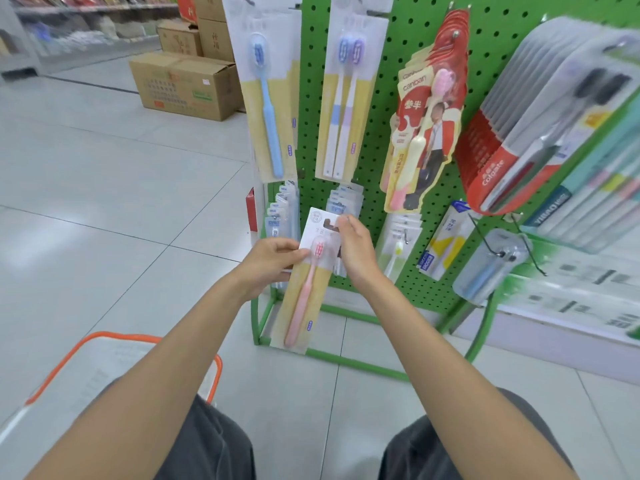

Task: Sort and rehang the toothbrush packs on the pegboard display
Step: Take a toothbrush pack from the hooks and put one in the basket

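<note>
**Pack held at the board, no peg under it yet**

I have both hands on the pink toothbrush pack (pixel 304 306). The left hand (pixel 273 256) pinches its left edge beside the brush head, and the right hand (pixel 356 252) pinches the top by the hang slot. The pack is tilted in front of the lower part of the green pegboard (pixel 384 188) and hangs on nothing.

My worry is the slot. My right fingers cover it, so I could miss a peg and crease or tear the card. The small packs (pixel 341 200) hang just behind it, and a careless push could knock them off. I could also sort it wrongly: the look-alike blue pack (pixel 268 109) hangs up at the top left, not down here.

Room is good to the left over open floor (pixel 104 202). To the right, the red packs (pixel 429 126) and the Colgate packs (pixel 512 143) jut out. Below sit the stand frame (pixel 346 360) and, near my left knee, the basket (pixel 138 338).
</note>
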`<state>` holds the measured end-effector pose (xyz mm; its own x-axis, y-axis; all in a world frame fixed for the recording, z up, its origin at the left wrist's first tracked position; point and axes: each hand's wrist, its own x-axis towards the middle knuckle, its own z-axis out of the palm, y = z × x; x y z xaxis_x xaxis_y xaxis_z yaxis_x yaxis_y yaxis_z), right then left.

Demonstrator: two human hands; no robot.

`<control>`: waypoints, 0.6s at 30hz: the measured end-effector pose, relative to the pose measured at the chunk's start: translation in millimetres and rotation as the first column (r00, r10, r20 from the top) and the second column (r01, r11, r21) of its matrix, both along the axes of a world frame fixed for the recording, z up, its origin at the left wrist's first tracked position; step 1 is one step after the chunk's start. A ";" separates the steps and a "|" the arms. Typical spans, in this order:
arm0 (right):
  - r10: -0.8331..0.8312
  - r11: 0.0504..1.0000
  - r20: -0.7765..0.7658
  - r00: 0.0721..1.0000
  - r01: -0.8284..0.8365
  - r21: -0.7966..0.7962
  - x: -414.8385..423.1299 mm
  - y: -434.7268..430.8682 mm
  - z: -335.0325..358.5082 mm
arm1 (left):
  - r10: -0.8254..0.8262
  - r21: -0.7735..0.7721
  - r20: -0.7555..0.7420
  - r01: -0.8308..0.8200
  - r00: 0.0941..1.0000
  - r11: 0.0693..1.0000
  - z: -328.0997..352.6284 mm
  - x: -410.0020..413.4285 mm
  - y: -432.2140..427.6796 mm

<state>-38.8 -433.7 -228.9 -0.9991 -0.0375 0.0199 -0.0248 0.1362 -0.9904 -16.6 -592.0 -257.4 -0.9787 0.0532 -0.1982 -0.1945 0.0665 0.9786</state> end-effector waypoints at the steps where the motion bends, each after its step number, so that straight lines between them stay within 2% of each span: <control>1: 0.033 0.999 0.020 0.999 -0.033 -0.012 1.0 1.5 -0.6 | 0.025 0.003 -0.005 -0.025 1.000 1.000 0.1 0.0 0.7; 4: 0.111 0.992 0.030 0.993 -0.112 0.057 2.0 5.3 -1.6 | 0.059 0.023 -0.017 -0.058 0.998 0.998 -1.4 -0.2 2.4; 6: 0.085 0.993 0.022 0.996 -0.087 0.084 2.0 8.2 -3.3 | 0.041 0.043 -0.024 -0.040 0.999 0.998 0.1 2.5 4.6; 10: 0.051 0.998 0.056 0.997 -0.049 -0.036 0.3 13.4 -2.3 | -0.060 0.025 0.009 0.060 0.998 0.998 3.2 5.3 3.9; 15: 0.168 0.985 0.111 0.980 -0.163 -0.051 1.1 18.5 -1.1 | 0.034 0.041 -0.018 -0.033 0.999 0.999 -1.3 5.2 5.5; 18: 0.149 0.988 0.091 0.985 -0.144 -0.051 1.7 18.8 -4.0 | 0.034 0.060 -0.005 -0.034 0.999 0.998 -2.4 6.9 8.2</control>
